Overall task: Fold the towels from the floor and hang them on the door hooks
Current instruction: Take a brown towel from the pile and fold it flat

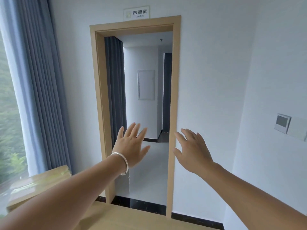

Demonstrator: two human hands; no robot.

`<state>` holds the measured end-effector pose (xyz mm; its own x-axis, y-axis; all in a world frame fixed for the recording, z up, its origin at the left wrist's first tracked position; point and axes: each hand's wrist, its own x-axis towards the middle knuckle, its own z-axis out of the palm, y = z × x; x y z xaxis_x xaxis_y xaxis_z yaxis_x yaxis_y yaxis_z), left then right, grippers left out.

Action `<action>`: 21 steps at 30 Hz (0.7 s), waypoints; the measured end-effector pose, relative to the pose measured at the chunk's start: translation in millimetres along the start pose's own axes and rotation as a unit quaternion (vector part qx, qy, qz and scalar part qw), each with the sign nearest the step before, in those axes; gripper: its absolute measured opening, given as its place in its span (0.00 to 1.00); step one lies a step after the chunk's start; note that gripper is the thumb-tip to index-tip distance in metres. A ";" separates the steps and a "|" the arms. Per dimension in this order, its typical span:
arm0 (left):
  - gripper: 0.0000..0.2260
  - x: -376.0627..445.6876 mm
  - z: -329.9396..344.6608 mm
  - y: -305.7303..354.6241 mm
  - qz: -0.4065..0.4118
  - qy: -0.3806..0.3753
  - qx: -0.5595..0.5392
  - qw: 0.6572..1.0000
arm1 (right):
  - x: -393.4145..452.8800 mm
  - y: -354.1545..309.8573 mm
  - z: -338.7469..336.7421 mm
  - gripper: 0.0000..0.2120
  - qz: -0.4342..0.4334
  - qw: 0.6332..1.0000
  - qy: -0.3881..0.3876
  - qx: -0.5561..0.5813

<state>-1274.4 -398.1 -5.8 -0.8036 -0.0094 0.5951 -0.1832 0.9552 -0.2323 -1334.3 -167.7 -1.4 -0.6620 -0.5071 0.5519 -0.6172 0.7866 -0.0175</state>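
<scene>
So going left to right: a window (pixel 8 113) fills the far left edge, with a blue-grey curtain (pixel 41 88) hanging beside it and a wooden box (pixel 41 181) at lower left. Mid-frame, the left hand (pixel 131 146), silver bangle (pixel 122 161) on its wrist, is raised with fingers spread wide, holding nothing. Behind it is a wood-trimmed doorway (pixel 172 113) with a sign (pixel 136 13) above. The right hand (pixel 192 151) is up too, fingers splayed, empty. A wall panel (pixel 282 122) sits at right. Can't spot any towels or hooks in this view.
</scene>
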 end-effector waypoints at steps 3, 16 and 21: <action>0.30 29.5 35.3 -3.8 -0.008 -0.004 -0.004 1.000 | 29.9 15.7 30.0 0.27 -0.007 1.000 -0.002 0.001; 0.30 170.5 225.4 -84.6 -0.045 -0.017 -0.035 0.998 | 230.7 33.8 176.3 0.27 -0.045 0.998 -0.024 -0.030; 0.30 193.3 284.3 -153.1 -0.084 -0.029 -0.029 0.996 | 307.3 -10.7 247.7 0.27 -0.094 0.995 -0.043 -0.009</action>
<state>-1562.7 -630.2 -73.9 -0.7957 -0.1863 0.5763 -0.2863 0.9542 -0.0867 -1636.4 -419.2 -38.1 -0.5700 -0.6737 0.4704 -0.7261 0.6810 0.0953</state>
